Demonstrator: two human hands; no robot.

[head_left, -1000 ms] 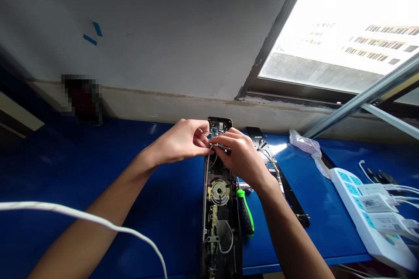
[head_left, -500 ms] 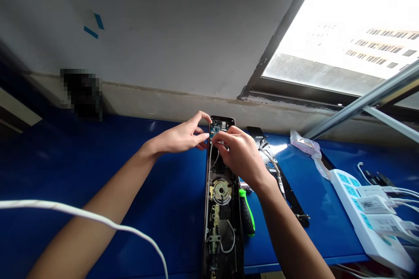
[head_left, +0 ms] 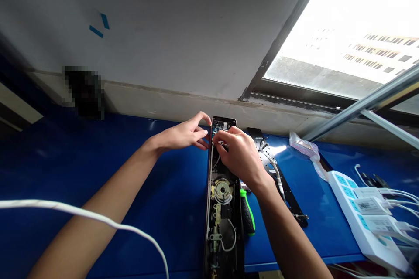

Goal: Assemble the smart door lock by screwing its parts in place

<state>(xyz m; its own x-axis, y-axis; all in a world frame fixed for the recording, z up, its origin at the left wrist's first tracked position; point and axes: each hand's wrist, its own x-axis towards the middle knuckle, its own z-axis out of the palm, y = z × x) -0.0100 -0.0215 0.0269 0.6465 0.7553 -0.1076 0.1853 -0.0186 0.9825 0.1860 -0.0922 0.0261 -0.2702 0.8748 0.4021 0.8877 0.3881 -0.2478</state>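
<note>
A long, narrow lock-like housing (head_left: 223, 191) lies open on the blue table, its inner parts showing. At its far end sits a small circuit board (head_left: 217, 129), partly covered by my right hand. My right hand (head_left: 240, 152) is closed in a pinch over the board's near edge, on a thin white wire (head_left: 216, 161) that runs up to the fingertips; its end is hidden. My left hand (head_left: 186, 133) is open at the housing's left edge, fingers apart, with the index fingertip at the rim beside the board.
Right of the housing lie a green-and-black screwdriver handle (head_left: 248, 213) and a black plate with a wrapped cable (head_left: 277, 174). Farther right are a plastic bag (head_left: 304, 144) and a white power strip (head_left: 343, 200) with several plugs. A white cord (head_left: 98, 218) crosses above my left forearm.
The view has shifted very slightly. My left thumb and fingers have moved a little at the rim; my right hand keeps its pinch at the board.
</note>
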